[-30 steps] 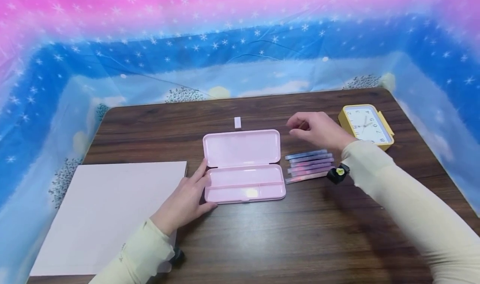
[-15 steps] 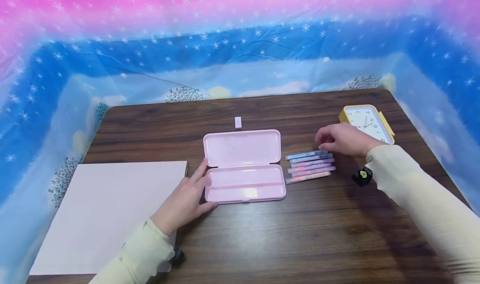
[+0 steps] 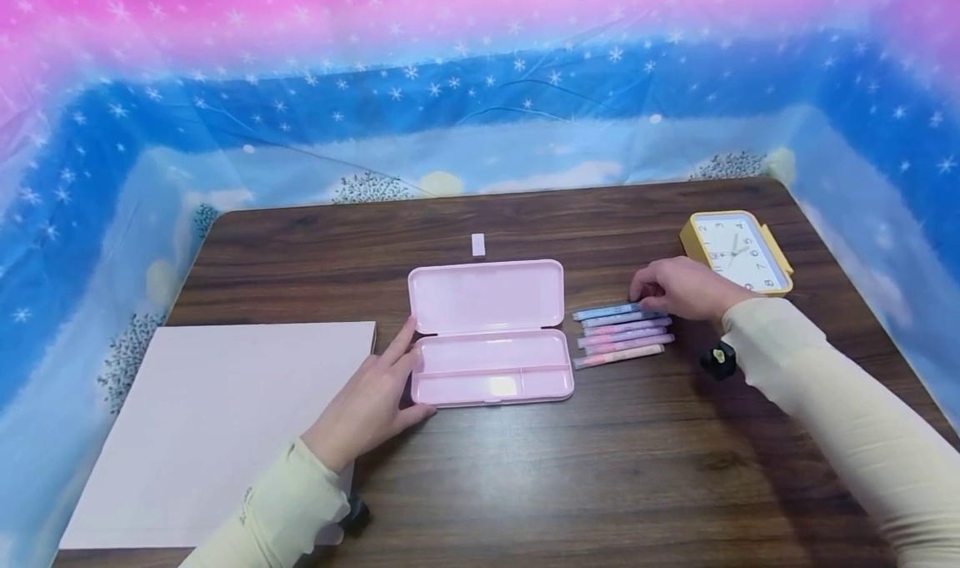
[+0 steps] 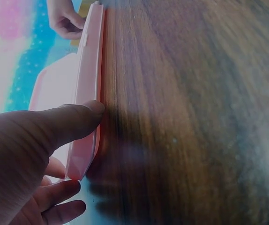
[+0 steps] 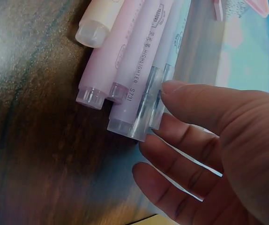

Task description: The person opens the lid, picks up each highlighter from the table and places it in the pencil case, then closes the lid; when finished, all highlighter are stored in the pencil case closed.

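Resting a wide-spread left hand (image 3: pixel 367 401) on the left end of a pink pencil case (image 3: pixel 487 344), lid folded back, mid-bench (image 3: pixel 510 485), with thumb on the front wall and forefinger along the side; holding the right hand (image 3: pixel 682 287), thumb and fingers bent to a narrow gap, at the clear right end of a blue highlighter (image 3: pixel 606 311), cannot tell whether pinching it; in a loose row just right of the case, nearer the body, other pale highlighters (image 3: pixel 622 354); beyond the lid, a small pale block (image 3: pixel 478 244); near the right wrist, a yellow clock (image 3: pixel 738 247); beneath the left forearm, a white board (image 3: pixel 225 426)
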The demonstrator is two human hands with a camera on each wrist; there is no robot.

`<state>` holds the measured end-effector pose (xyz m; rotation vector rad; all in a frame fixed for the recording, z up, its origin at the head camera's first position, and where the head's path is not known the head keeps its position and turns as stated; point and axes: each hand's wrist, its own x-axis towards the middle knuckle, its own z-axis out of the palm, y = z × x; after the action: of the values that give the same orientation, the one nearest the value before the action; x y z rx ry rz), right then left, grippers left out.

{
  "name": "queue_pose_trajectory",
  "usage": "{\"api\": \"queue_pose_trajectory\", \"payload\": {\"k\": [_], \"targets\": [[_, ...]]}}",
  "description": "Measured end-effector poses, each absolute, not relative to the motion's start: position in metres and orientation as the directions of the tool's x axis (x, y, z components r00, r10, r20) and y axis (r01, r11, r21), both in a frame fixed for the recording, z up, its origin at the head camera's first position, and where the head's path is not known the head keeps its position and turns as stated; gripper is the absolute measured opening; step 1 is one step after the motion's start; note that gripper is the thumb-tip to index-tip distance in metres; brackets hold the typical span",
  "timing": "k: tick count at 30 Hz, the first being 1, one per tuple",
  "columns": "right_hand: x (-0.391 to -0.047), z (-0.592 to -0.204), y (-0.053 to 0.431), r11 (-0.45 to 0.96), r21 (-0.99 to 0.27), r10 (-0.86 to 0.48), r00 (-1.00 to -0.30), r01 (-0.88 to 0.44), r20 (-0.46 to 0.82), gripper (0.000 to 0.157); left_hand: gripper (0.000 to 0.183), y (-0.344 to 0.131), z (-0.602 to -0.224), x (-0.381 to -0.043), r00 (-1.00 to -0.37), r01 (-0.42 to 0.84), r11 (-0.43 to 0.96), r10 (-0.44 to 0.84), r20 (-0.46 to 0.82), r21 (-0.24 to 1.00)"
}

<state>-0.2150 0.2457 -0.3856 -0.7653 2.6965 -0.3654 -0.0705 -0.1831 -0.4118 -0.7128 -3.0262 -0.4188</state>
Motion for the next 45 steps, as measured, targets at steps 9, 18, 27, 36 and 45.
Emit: {"api": "queue_pose_trajectory", "payload": {"k": [9,18,27,36,45], "targets": [[-0.218,-0.389,0.246,0.790,-0.340,-0.587,-0.790,-0.511,-0.177,0.009,0.068,-0.184,-0.411,-0.070,-0.896,0.440,0.860,0.438,0.068,0.258],[-0.207,-0.378,0.252,0.799,-0.421,-0.529,-0.834,-0.429,-0.155,0.008,0.064,-0.184,-0.411,-0.070,-0.900,0.432,0.862,0.433,0.057,0.265],[-0.185,-0.354,0.242,0.726,-0.534,-0.515,-0.857,-0.433,-0.004,0.008,0.067,-0.184,-0.411,-0.070,-0.903,0.423,0.865,0.426,0.050,0.271],[-0.170,-0.352,0.191,0.650,-0.623,-0.556,-0.831,-0.436,0.001,0.013,0.068,-0.185,-0.412,-0.070,-0.903,0.424,0.864,0.426,0.054,0.271],[-0.160,-0.379,0.146,0.557,-0.705,-0.598,-0.801,-0.439,0.026,0.011,0.070,-0.185,-0.412,-0.070,-0.906,0.415,0.866,0.420,0.046,0.279]]}}
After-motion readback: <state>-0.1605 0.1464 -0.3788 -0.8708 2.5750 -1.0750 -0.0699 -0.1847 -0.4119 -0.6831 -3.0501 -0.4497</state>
